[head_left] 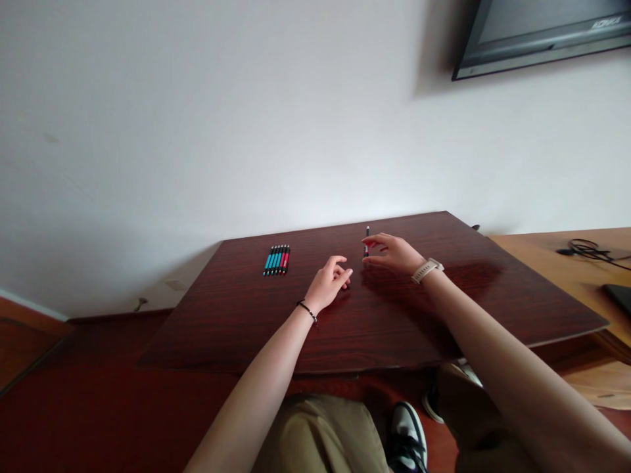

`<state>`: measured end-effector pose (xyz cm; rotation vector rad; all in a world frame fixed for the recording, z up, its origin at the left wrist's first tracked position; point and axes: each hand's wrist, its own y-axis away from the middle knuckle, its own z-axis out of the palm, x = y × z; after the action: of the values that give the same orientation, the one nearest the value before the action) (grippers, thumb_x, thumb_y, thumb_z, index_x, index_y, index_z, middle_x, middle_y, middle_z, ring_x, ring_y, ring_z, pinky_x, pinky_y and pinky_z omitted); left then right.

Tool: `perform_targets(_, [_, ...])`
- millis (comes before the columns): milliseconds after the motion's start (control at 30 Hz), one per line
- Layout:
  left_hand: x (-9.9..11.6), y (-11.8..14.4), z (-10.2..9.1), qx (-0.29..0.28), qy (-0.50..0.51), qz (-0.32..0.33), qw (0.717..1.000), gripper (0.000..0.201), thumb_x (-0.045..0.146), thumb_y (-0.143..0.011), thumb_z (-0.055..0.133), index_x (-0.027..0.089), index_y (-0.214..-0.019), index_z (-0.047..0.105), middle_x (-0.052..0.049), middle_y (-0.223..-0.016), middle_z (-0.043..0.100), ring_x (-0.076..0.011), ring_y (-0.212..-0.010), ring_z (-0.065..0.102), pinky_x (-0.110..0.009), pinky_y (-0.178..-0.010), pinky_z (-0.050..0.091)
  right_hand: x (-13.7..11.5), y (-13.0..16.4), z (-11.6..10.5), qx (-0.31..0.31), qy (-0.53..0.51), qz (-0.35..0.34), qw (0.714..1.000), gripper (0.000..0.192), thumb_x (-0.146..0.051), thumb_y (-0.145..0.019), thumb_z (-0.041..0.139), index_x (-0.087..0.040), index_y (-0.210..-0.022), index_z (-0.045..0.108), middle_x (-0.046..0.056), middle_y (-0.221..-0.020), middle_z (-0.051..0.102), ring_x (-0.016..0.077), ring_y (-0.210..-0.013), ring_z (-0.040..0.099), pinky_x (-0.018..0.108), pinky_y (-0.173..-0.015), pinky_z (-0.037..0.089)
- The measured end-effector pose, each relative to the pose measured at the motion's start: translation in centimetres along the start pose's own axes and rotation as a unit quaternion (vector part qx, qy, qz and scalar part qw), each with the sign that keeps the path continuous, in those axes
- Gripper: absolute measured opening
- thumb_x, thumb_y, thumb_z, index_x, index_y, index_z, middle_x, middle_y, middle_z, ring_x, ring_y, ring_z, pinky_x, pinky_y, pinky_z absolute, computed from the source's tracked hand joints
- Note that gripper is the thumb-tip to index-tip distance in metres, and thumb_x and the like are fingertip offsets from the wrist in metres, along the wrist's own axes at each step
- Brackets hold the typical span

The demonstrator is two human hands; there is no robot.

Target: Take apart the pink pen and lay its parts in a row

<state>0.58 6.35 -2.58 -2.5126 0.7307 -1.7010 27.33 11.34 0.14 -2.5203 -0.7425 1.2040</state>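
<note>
My left hand (329,282) is low over the middle of the brown table, its fingers curled in and the thumb near the index finger. Dark spots show beside those fingers, too small to tell as a thing or shadow. Farther right, my right hand (395,253) reaches in from the side, thumb and index finger spread apart at a dark pen (367,232). That pen lies pointing toward the wall, partly covered by the fingertips. To the left, several pens (277,260) lie side by side in a row, blue ones on the left and red ones on the right.
The dark wood table (236,315) stands against a white wall. A television (542,49) hangs at upper right. On a lighter desk (522,253) to the right lie a black cable (586,249) and a dark flat object (618,297). Legs and shoes (408,433) show below the table edge.
</note>
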Motion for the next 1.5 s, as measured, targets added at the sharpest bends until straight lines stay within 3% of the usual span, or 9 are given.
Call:
perform_targets(167, [0.1,0.1,0.0,-0.009,-0.016,-0.001,1.0,0.032,0.042,-0.102,0.063,0.024,-0.129,0.059,-0.001,-0.083,0.073,-0.0167,-0.069,0.071,-0.028,-0.071,0.054,2.0,-0.4,-0.9,-0.007,-0.005,0.015,1.0,0.059,-0.046,-0.077,0.089,-0.027,-0.132,0.075,0.01,-0.123,0.075,0.0308,-0.107,0.072,0.046,-0.091,0.061])
perform_targets(400, [0.9,0.2,0.0,-0.026,-0.08,0.013,0.996,0.029,0.041,-0.101,0.064,0.025,-0.125,0.064,-0.001,-0.084,0.076,-0.0191,-0.074,0.071,-0.028,-0.073,0.051,4.9,-0.6,-0.7,-0.077,0.019,0.064,0.995,0.057,-0.05,-0.076,0.088,-0.025,-0.126,0.079,0.009,-0.108,0.078,0.0289,-0.095,0.073,0.045,-0.095,0.059])
perform_targets(667, [2.1,0.3,-0.1,-0.057,-0.146,0.001,0.988,0.026,0.042,-0.103,0.06,0.026,-0.123,0.065,0.0,-0.091,0.078,-0.0172,-0.076,0.071,-0.026,-0.075,0.049,6.6,-0.5,-0.7,-0.107,0.077,0.015,0.991,0.056,-0.052,-0.083,0.082,-0.03,-0.135,0.077,0.011,-0.122,0.07,0.0325,-0.113,0.067,0.048,-0.11,0.052])
perform_targets(833, [2.2,0.2,0.0,-0.066,-0.163,0.006,0.984,0.026,0.042,-0.104,0.058,0.026,-0.123,0.064,0.0,-0.09,0.078,-0.0165,-0.075,0.07,-0.026,-0.075,0.05,7.7,0.1,-1.1,-0.101,0.102,0.019,0.989,0.053,-0.056,-0.086,0.078,-0.036,-0.135,0.077,0.011,-0.128,0.067,0.0365,-0.124,0.061,0.053,-0.118,0.045])
perform_targets(1500, [2.1,0.1,0.0,-0.065,-0.158,0.018,0.985,0.019,0.037,-0.103,0.059,0.024,-0.109,0.071,0.0,-0.091,0.079,-0.0158,-0.075,0.07,-0.025,-0.075,0.049,7.8,0.9,-1.2,-0.087,0.089,0.023,0.992,0.052,-0.056,-0.088,0.077,-0.035,-0.135,0.076,0.011,-0.129,0.066,0.0361,-0.126,0.061,0.054,-0.12,0.044])
